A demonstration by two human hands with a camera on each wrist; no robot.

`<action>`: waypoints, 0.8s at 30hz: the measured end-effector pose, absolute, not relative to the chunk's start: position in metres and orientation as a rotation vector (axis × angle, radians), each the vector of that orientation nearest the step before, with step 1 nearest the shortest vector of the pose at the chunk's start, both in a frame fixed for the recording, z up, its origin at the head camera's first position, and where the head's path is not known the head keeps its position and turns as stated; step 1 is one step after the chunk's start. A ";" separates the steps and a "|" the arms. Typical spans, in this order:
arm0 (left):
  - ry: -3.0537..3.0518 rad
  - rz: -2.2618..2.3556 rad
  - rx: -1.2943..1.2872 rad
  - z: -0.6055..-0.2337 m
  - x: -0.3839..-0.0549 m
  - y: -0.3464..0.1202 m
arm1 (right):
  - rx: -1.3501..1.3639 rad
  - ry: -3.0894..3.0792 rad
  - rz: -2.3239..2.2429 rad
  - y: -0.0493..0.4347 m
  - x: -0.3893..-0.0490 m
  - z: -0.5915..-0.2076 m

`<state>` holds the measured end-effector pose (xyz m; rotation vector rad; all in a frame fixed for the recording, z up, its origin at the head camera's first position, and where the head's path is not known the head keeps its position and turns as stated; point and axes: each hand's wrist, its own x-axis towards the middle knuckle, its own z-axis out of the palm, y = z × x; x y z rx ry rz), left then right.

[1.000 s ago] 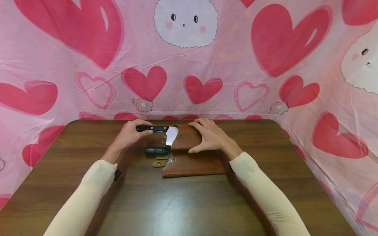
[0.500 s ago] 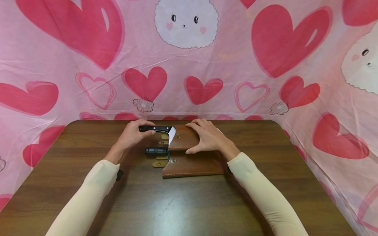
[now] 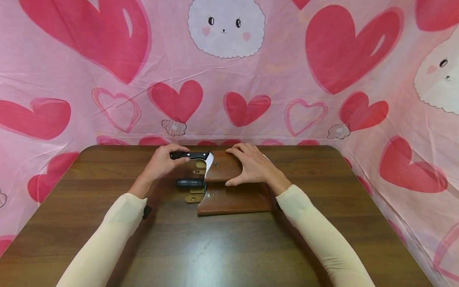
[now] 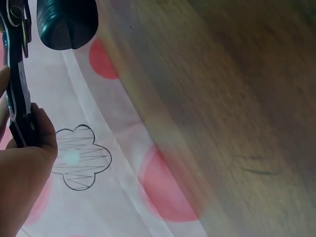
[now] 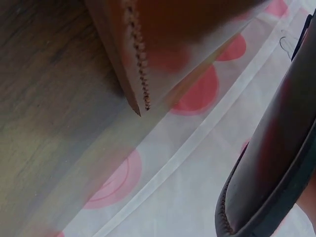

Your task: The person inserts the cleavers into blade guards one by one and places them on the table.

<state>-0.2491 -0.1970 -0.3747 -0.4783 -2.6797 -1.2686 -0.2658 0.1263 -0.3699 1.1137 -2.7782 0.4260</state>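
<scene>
In the head view my left hand [image 3: 159,163] pinches the black riveted handle [image 3: 189,155] of a knife. Its broad blade [image 3: 209,162] is mostly inside a brown leather sheath [image 3: 222,169]; a bright strip shows at the mouth. My right hand [image 3: 252,165] holds that sheath across its width, thumb at the near edge and fingers at the far edge. The left wrist view shows the knife handle [image 4: 19,98] between my thumb and fingers. At the right of the right wrist view is the held sheath [image 5: 266,168], with little of my right hand showing.
A second brown leather sheath [image 3: 236,201] lies on the wooden table [image 3: 208,251], just nearer than the held one. A ribbed black handle [image 3: 189,183] sticks out of its left end, beside a tan snap strap [image 3: 193,198]. A pink heart-print cloth [image 3: 215,71] hangs behind.
The knife blade has gone deeper into the held sheath, leaving a narrower strip showing. My left hand shifted slightly right and the sheath slightly left, with little movement in the last half second.
</scene>
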 end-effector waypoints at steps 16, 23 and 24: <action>-2.765 -1.212 -0.445 -0.384 -0.286 -0.193 | 1.110 -2.903 0.359 0.118 -0.300 -0.376; -2.813 -1.224 -0.424 -0.393 -0.304 -0.190 | 1.074 -2.978 0.312 0.112 -0.311 -0.386; -2.814 -1.239 -0.422 -0.395 -0.306 -0.190 | 1.067 -2.991 0.300 0.111 -0.311 -0.387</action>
